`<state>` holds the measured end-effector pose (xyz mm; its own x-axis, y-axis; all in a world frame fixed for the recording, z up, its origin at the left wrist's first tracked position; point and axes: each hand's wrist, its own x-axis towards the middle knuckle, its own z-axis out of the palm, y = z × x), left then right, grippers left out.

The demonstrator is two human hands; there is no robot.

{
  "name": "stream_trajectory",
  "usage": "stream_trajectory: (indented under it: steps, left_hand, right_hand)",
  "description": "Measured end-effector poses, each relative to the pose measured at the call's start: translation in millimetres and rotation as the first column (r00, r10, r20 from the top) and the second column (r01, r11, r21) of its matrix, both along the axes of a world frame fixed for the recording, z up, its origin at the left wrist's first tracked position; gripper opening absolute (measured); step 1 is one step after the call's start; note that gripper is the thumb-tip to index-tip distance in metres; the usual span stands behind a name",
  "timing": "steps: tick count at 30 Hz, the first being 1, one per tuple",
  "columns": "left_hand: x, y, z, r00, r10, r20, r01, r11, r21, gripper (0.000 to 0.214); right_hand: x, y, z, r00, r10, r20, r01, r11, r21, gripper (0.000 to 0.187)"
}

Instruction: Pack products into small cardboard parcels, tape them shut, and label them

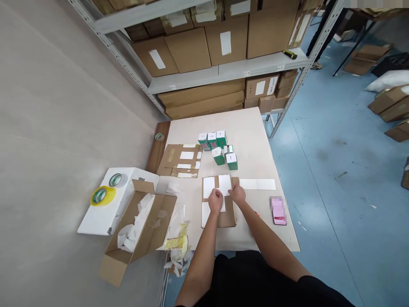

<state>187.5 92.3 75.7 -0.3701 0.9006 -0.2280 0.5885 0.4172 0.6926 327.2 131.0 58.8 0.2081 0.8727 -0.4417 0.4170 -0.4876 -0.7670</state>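
Our left hand (215, 200) and right hand (237, 194) sit side by side, knuckles up, fingers curled down onto the flat cardboard (227, 215). The left is on one of its white labels (209, 186), the right at the cardboard's right edge. Whether either hand pinches a label or edge or only presses, we can't tell – too small.

The cardboard lies at the near-middle of the table (249, 128), approx. centred in front of us. Its long axis runs near to far: 1 short end is by the table's near edge, the other points at the small boxes (218, 156) and the shelves (223, 70) beyond.

Progress, as we judge it, is early. The cardboard is fully flat with no panel raised, and several labels are on its top face. About 6 small green-and-white boxes stand loose further back, well apart from it.

Outward from there:
- Right: a white paper strip (257, 184) just beside the cardboard's far corner, and a phone (278, 212) near the table's right edge.
- Left, further back: a 2nd cardboard sheet (179, 160), flat and labelled, with a small tape roll (159, 137) beyond it.
- Off the table's left side: an open box (159, 217) holding white scraps.
- Beside that: a white block (96, 217) carrying 2 tape rolls (102, 195).

The shelves are stacked with brown cartons.
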Motion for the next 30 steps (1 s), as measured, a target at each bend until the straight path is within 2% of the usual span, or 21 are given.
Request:
stream_trajectory:
  steps: [4, 8, 11, 13, 18, 21, 27, 30]
  left_hand:
    - [1, 3, 2.9, 0.996, -0.046, -0.073, 0.040, 0.996, -0.080, 0.011]
    - [-2, -4, 5.8, 0.959, -0.079, -0.272, 0.050, 0.992, -0.112, 0.022]
    - [-10, -19, 2.3, 0.891, -0.176, -0.420, 0.154, 0.984, -0.086, 0.038]
    - [-17, -32, -2.6, 0.854, -0.237, -0.463, 0.217, 0.971, -0.096, 0.047]
    - [-34, -58, -10.7, 0.850, -0.347, -0.396, 0.305, 0.938, -0.165, 0.062]
    - [-39, -72, -10.3, 0.862, -0.352, -0.364, 0.292, 0.933, -0.211, 0.068]
    - [-39, -114, -3.4, 0.867, -0.359, -0.345, 0.243, 0.910, -0.335, 0.073]
    - [-36, -112, 5.0, 0.860, -0.392, -0.326, 0.234, 0.872, -0.430, 0.074]
  right_hand:
    - [4, 6, 6.6, 0.981, 0.141, 0.136, -0.126, 0.986, -0.113, 0.028]
    - [15, 4, 13.0, 0.928, 0.294, 0.231, -0.237, 0.940, -0.245, 0.031]
    - [18, -2, 12.4, 0.924, 0.306, 0.229, -0.251, 0.938, -0.239, 0.031]
    - [16, -6, 9.6, 0.928, 0.297, 0.225, -0.250, 0.944, -0.214, 0.030]
    - [6, -16, 0.8, 0.932, 0.308, 0.190, -0.282, 0.947, -0.154, 0.040]
    - [-6, -28, -3.7, 0.926, 0.337, 0.172, -0.318, 0.939, -0.128, 0.040]
    - [-22, -66, -13.0, 0.905, 0.392, 0.164, -0.383, 0.920, -0.084, 0.042]
    - [-20, -79, -15.4, 0.901, 0.406, 0.156, -0.401, 0.914, -0.064, 0.044]
